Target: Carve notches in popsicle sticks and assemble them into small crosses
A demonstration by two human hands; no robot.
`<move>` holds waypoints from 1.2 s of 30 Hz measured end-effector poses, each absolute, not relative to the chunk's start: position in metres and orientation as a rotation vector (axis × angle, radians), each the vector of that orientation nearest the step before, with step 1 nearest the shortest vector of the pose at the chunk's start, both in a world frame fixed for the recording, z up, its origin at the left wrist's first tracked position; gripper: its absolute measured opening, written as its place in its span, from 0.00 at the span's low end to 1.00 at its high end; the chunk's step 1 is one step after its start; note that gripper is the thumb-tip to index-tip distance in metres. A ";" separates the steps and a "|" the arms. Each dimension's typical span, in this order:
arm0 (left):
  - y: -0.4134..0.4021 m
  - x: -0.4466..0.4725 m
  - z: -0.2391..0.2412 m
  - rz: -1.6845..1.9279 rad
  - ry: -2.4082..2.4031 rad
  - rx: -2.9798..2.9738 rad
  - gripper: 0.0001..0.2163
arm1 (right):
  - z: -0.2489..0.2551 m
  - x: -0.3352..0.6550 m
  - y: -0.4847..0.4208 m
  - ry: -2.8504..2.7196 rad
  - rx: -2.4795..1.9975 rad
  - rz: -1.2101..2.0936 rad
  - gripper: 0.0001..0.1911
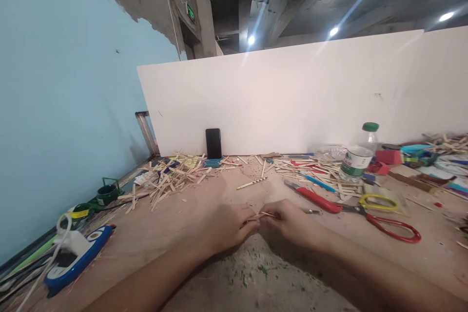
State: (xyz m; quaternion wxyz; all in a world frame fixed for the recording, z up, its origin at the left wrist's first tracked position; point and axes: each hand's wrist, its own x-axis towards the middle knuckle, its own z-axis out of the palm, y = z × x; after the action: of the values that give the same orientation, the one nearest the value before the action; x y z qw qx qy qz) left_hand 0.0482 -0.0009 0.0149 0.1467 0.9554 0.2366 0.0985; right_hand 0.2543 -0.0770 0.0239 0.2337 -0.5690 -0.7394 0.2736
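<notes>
My left hand (227, 226) and my right hand (292, 223) meet at the middle of the wooden table (175, 234), fingers curled. Both pinch a thin wooden stick (265, 215) that runs between their fingertips. A striped pencil (251, 184) lies just beyond the hands. To the right of my right hand lie a red utility knife (312, 197) and red-handled scissors (387, 223).
Heaps of wooden sticks (171, 178) cover the far left and far middle. A black phone (213, 143) leans on the white board (300, 92). A plastic bottle (359, 153) and a yellow tape ring (378, 202) stand right. A blue-white device (78, 253) lies near left.
</notes>
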 end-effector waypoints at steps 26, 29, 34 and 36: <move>0.006 0.036 0.033 -0.037 0.729 3.014 0.12 | 0.019 0.260 -0.074 -2.146 -1.585 0.601 0.12; 0.005 0.037 0.031 -0.061 0.716 3.014 0.12 | 0.017 0.260 -0.074 -2.221 -1.579 0.500 0.10; 0.004 0.038 0.029 -0.099 0.700 3.005 0.12 | 0.013 0.260 -0.073 -2.348 -1.607 0.312 0.09; 0.004 0.039 0.028 -0.091 0.700 2.999 0.12 | 0.015 0.261 -0.073 -2.391 -1.610 0.265 0.09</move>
State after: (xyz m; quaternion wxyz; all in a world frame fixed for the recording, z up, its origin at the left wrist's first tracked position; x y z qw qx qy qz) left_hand 0.0386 0.0038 0.0279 0.0304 0.9730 0.2271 -0.0296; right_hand 0.2606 -0.0730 0.0155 0.1232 -0.5521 -0.8196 0.0907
